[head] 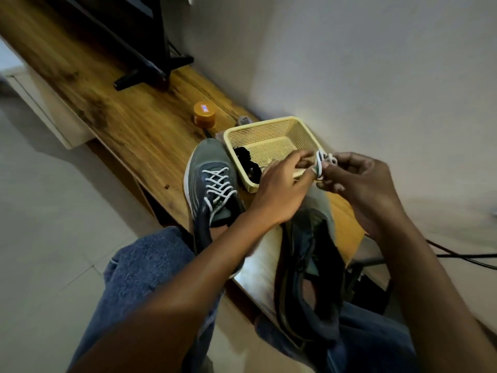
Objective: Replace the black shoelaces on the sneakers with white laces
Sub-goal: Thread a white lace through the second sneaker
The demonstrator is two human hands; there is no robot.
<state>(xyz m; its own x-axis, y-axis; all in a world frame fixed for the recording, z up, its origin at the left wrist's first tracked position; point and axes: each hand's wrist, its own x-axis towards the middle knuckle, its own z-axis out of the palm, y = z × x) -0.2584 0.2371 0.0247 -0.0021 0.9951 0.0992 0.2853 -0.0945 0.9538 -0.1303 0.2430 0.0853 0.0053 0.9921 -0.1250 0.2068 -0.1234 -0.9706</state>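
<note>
Head view: both hands pinch a bundled white lace

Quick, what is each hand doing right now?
Left hand: fingers pinch the bundled white lace over the basket.
Right hand: fingers curled round the same lace.

A living room in a home: a low wooden worktop runs along a plain white wall, carrying the black stand of a flat screen, a small orange jar and a yellow plastic basket. Pale floor tiles lie below, and black cables trail across them by the wall.
</note>
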